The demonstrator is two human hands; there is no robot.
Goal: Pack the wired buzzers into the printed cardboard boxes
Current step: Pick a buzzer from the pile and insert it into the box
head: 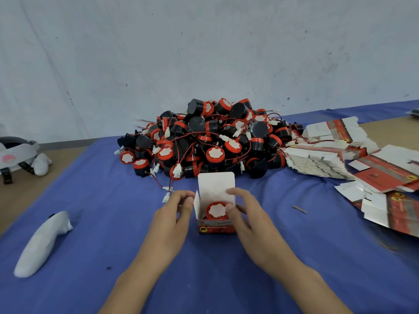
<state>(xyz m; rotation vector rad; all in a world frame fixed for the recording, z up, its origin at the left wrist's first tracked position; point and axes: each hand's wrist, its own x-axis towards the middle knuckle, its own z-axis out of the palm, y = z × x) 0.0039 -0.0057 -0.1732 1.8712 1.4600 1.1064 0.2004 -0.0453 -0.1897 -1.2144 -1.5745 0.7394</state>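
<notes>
Pale, scuffed wall (204, 53) backs a table (56, 168) spread with a blue cloth (90, 200). Near the middle of the table stands an open printed box (215, 228), its white lid flap (215, 184) upright on the far side. A buzzer (216, 210) sits inside it, red rim and white face upward, just below the box's mouth.

The left hand (174, 214) has its fingers (188, 206) curled against the box's left wall and side flap, holding it. The right hand (249, 218) grips the right side, its forefinger lying across the inner face of the lid flap and its thumb touching the buzzer's rim.

Beyond the box, against the far edge, lies the heap of loose buzzers (204, 141), wires tangled; one white connector (166, 197) lies just beside the left fingers. Stacks of flat boxes (322, 159) spread toward the right edge, well apart from the hands. A white controller (43, 243) lies near the left edge and a headset (15, 155) at the far left corner. Bare blue cloth lies between the box and the near edge.
</notes>
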